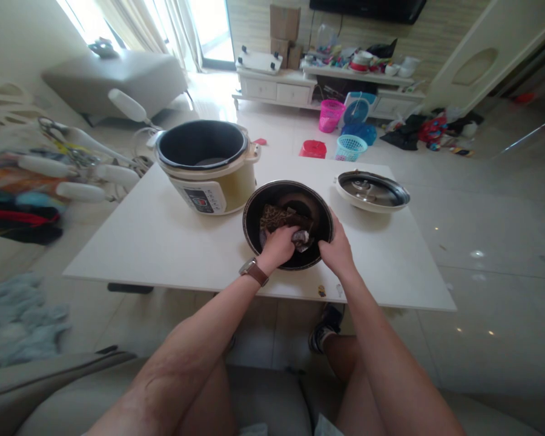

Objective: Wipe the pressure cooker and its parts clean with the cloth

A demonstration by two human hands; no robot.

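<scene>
One brown patterned cloth (274, 217) is being grasped by the left hand (278, 245) inside a round black metal pot (321, 212) on a white table (200, 260), the right hand (338, 247) clasping the pot's rim. From my end I'm judging wiping underway, remainder unclear; cream-and-gold electric cooker (234, 191) is standing open, round upturned lid (376, 198) lying apart. I'm making out no readable writing on its dark control panel (201, 200).

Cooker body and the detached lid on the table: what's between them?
In the head view, the dark pot, set nearer the camera, left hand inside it, right hand on its rim.
</scene>
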